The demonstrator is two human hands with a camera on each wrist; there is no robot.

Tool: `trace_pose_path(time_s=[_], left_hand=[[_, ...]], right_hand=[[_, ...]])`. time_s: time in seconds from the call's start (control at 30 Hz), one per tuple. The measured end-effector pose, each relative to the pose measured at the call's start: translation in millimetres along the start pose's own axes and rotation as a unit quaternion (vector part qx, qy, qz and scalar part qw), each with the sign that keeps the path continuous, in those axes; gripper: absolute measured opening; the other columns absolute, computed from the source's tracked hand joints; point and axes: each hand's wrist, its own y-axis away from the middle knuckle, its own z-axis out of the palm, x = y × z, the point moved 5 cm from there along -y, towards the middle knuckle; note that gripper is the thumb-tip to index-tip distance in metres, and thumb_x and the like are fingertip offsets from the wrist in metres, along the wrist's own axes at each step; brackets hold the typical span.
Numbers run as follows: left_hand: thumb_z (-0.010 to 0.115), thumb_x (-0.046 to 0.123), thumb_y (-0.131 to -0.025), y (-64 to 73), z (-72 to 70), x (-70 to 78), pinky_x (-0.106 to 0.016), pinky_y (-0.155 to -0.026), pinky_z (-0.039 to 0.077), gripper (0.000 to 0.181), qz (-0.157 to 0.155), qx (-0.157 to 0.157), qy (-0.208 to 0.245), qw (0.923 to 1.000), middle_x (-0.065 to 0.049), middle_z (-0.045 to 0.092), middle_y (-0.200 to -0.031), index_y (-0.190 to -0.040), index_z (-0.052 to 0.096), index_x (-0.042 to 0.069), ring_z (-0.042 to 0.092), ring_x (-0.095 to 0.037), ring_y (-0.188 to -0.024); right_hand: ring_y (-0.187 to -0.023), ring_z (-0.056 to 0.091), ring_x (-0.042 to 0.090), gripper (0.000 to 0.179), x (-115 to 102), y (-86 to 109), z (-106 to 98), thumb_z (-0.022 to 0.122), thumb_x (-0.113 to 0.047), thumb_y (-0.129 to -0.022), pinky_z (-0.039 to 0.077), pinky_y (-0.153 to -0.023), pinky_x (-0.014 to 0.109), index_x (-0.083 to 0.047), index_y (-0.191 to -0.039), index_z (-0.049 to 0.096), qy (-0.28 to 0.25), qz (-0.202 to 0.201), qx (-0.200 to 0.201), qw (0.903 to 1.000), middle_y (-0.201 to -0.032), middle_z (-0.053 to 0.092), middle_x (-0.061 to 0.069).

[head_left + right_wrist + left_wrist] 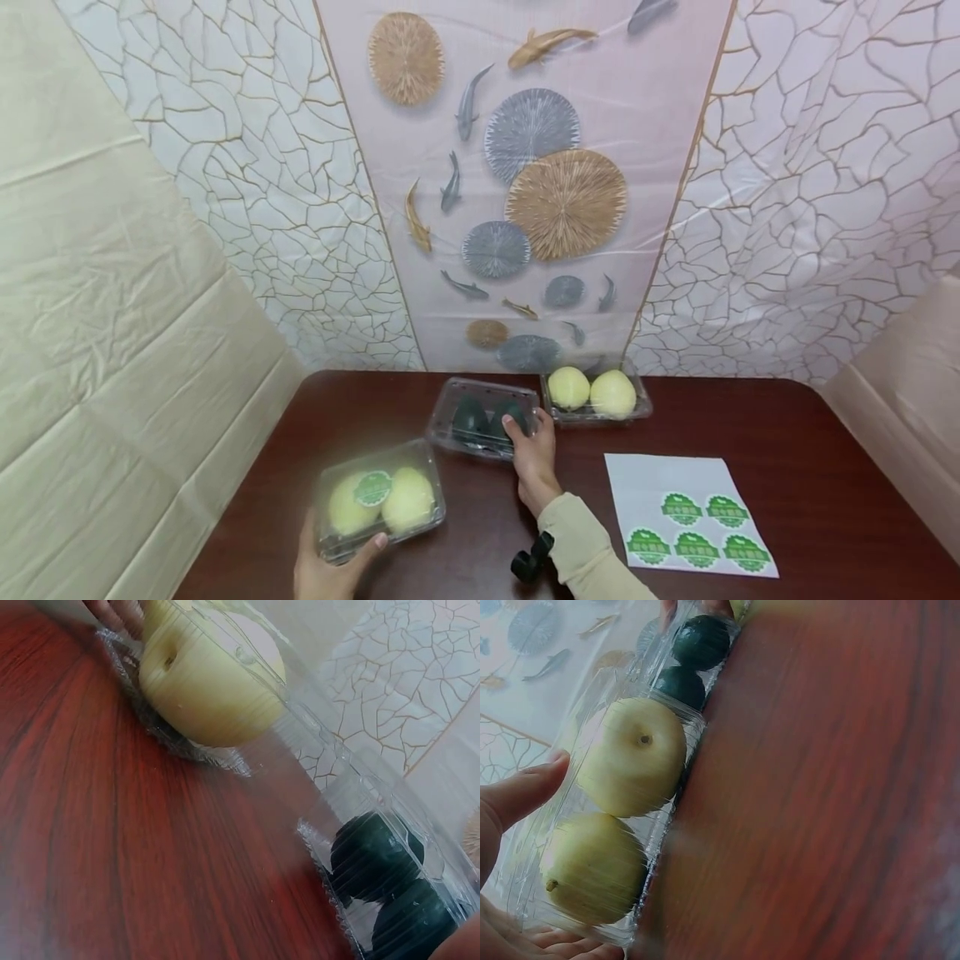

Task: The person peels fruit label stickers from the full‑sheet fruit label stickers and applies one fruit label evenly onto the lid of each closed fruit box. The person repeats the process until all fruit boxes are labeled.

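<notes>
A clear plastic box of two pale yellow pears, with a round green sticker on its lid, is at the front left of the table. My left hand grips its near left corner; in the left wrist view the thumb lies along one side and the fingers are partly hidden beneath. Farther back, a second clear box contains two dark green fruits. My right hand holds that box by its right end, thumb on top, the other fingers partly hidden.
A third clear box with two pale yellow pears stands at the back, right beside the dark-fruit box. On the right, a white sheet carries several green stickers. The brown table meets patterned cloth behind.
</notes>
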Motion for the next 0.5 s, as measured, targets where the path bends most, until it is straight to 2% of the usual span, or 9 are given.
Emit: trace_pose_path(time_s=[0.5], left_hand=[[0.091,0.034,-0.068,-1.5,-0.8,-1.6,-0.066,-0.110,0.025,0.126,0.002,0.004,0.005,1.0000,-0.038,0.024,-0.153,-0.158,0.009,0.002,0.029,-0.056,-0.136]], right_hand=[[-0.148,0.019,0.042,0.071,-1,10.9,-12,0.059,-0.017,-0.100,0.028,-0.115,0.056,0.001,-0.155,0.016,0.012,-0.006,-0.007,0.9999,-0.158,0.023,0.028]])
